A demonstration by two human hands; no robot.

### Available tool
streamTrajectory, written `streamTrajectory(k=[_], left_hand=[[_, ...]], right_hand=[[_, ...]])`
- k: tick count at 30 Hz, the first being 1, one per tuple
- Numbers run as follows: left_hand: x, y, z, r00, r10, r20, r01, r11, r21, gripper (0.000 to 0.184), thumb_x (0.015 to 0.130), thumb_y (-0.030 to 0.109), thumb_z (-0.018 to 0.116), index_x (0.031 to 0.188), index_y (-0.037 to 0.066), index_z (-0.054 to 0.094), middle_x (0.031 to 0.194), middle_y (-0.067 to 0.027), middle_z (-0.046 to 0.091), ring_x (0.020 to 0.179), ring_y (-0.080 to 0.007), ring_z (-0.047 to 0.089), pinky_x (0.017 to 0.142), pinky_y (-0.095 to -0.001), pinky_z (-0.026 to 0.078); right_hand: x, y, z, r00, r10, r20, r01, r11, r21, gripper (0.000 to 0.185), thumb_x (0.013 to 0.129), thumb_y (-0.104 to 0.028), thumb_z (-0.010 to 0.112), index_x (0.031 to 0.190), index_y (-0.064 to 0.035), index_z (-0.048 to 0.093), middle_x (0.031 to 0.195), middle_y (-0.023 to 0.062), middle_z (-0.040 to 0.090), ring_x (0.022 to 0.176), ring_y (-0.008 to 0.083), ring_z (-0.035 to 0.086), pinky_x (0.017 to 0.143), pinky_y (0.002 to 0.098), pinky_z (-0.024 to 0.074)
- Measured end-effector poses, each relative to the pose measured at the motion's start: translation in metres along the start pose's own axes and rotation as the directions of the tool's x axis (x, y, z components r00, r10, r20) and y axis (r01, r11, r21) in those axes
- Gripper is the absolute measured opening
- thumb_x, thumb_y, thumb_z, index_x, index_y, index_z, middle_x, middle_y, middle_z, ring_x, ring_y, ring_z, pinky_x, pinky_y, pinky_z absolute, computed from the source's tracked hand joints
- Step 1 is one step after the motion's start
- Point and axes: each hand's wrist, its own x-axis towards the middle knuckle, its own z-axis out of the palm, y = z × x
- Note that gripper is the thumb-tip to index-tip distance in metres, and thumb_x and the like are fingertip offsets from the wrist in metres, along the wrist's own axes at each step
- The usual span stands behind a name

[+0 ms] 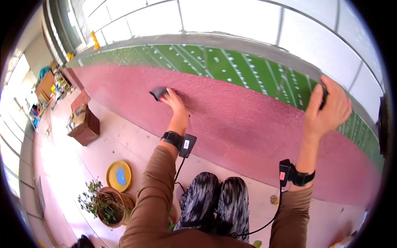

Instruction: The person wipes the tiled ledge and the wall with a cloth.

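Note:
My left hand (174,101) presses a small dark grey pad, perhaps folded cloth or sandpaper (157,93), against the pink wall (231,109). The fingers are partly blurred, and the pad's far edge lifts a little. Higher and to the right, my right hand (331,105) is curled at the grey ledge above the green patterned strip (248,72). A dark object (324,97) shows between its thumb and fingers; its kind is not clear. Each wrist wears a black strap with a small box and cable.
Left on the pale floor stand a brown box (85,126) with things on top, a yellow dish (111,175) with a blue patch, and a potted plant (111,206). Windows rise above the ledge (231,41). A yellow object (95,40) stands at its far left. Clutter lies farther back.

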Motion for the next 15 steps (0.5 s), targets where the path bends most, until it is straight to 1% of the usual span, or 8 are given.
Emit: streamTrajectory(k=[2,3,6,7,10,12,13,15], left_hand=[[-0.001,0.022,0.020,0.896,0.409,0.175,-0.423,0.905,0.051,0.056,0.096,0.035,0.040,0.131,-0.008,0.034,0.137,-0.0269,0.028,0.123,-0.0371,0.031,0.104,-0.0438,0.023],[-0.011,0.027,0.028,0.833,0.520,0.189,-0.537,0.842,0.051,0.042,0.096,0.024,0.040,0.121,-0.011,0.040,0.119,-0.0310,0.038,0.110,-0.0406,0.036,0.097,-0.0473,0.026],[-0.046,0.021,0.028,0.705,0.592,0.392,-0.670,0.736,0.094,0.038,0.097,0.021,0.040,0.122,-0.008,0.040,0.129,-0.0298,0.033,0.119,-0.0386,0.033,0.102,-0.0418,0.024],[-0.057,0.009,0.023,0.656,0.623,0.425,-0.743,0.631,0.222,0.025,0.094,0.015,0.045,0.102,-0.009,0.047,0.108,-0.0296,0.041,0.100,-0.0401,0.039,0.093,-0.0453,0.028],[-0.080,-0.044,0.004,0.358,0.761,0.541,-0.933,0.322,0.164,0.047,0.091,0.015,0.050,0.129,-0.008,0.036,0.137,-0.0316,0.028,0.130,-0.0434,0.024,0.108,-0.0457,0.018],[-0.101,-0.063,-0.015,0.484,0.674,0.558,-0.838,0.541,0.073,0.074,0.085,0.016,0.058,0.140,-0.007,0.014,0.146,-0.0306,0.010,0.136,-0.0448,0.011,0.111,-0.0477,0.009],[-0.099,-0.075,-0.028,0.486,0.673,0.558,-0.837,0.543,0.075,0.074,0.085,0.016,0.058,0.140,-0.007,0.014,0.146,-0.0306,0.010,0.136,-0.0448,0.011,0.111,-0.0477,0.009],[-0.077,-0.109,-0.054,0.305,0.618,0.725,-0.942,0.306,0.136,0.086,0.080,0.016,0.063,0.141,-0.005,0.006,0.146,-0.0308,0.009,0.134,-0.0469,0.013,0.110,-0.0497,0.010]], right_hand=[[0.001,0.000,-0.006,1.000,0.012,-0.007,-0.012,1.000,0.018,0.017,0.084,-0.027,0.059,0.096,-0.0168,0.065,0.097,-0.0034,0.064,0.097,0.0164,0.056,0.096,0.0383,0.0296],[0.001,0.000,-0.005,1.000,0.016,-0.002,-0.016,0.999,0.034,0.017,0.085,-0.028,0.058,0.095,-0.0175,0.065,0.097,-0.0042,0.064,0.097,0.0153,0.055,0.097,0.0381,0.0285],[-0.001,0.001,-0.003,1.000,0.026,0.002,-0.026,0.998,0.065,0.016,0.085,-0.028,0.058,0.095,-0.0175,0.065,0.097,-0.0046,0.064,0.097,0.0152,0.055,0.097,0.0381,0.0288],[-0.001,0.001,-0.002,0.999,0.031,0.010,-0.032,0.998,0.059,0.016,0.085,-0.028,0.059,0.095,-0.0176,0.065,0.097,-0.0052,0.064,0.097,0.0145,0.056,0.098,0.0374,0.0282],[-0.002,0.001,0.000,0.999,0.041,0.002,-0.041,0.997,0.069,0.017,0.085,-0.028,0.059,0.096,-0.0180,0.066,0.097,-0.0058,0.064,0.098,0.0137,0.056,0.098,0.0371,0.0274],[-0.004,0.003,0.001,0.999,0.036,0.014,-0.037,0.997,0.069,0.017,0.085,-0.028,0.059,0.096,-0.0180,0.066,0.097,-0.0060,0.064,0.097,0.0132,0.056,0.099,0.0369,0.0268],[-0.004,0.004,0.002,1.000,0.024,0.007,-0.024,0.998,0.063,0.017,0.085,-0.028,0.058,0.096,-0.0181,0.066,0.097,-0.0059,0.064,0.097,0.0133,0.056,0.099,0.0370,0.0270],[-0.005,0.005,0.003,1.000,0.013,0.000,-0.013,0.999,0.048,0.017,0.085,-0.028,0.058,0.096,-0.0181,0.066,0.097,-0.0058,0.064,0.097,0.0135,0.056,0.099,0.0371,0.0272]])
